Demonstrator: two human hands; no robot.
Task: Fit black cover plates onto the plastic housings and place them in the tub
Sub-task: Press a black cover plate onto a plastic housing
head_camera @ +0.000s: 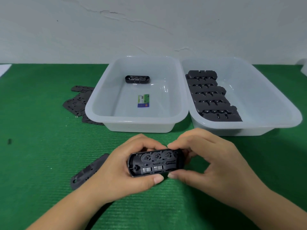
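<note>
Both hands hold one black plastic housing [155,162] just above the green mat, its open inside facing me with three round parts, a spring and metal contacts showing. My left hand [121,173] grips its left end, thumb on the near edge. My right hand [207,160] pinches its right end between thumb and fingers. A black cover plate [88,171] lies on the mat to the left, partly under my left wrist. The left tub [99,103] holds one housing [137,79]. The right tub [282,105] holds a row of several black housings [210,97].
A loose pile of black cover plates [78,100] lies on the mat left of the left tub. A coloured label [143,100] sits on that tub's floor. A small dark bit [9,141] lies at the far left. A white wall stands behind the table.
</note>
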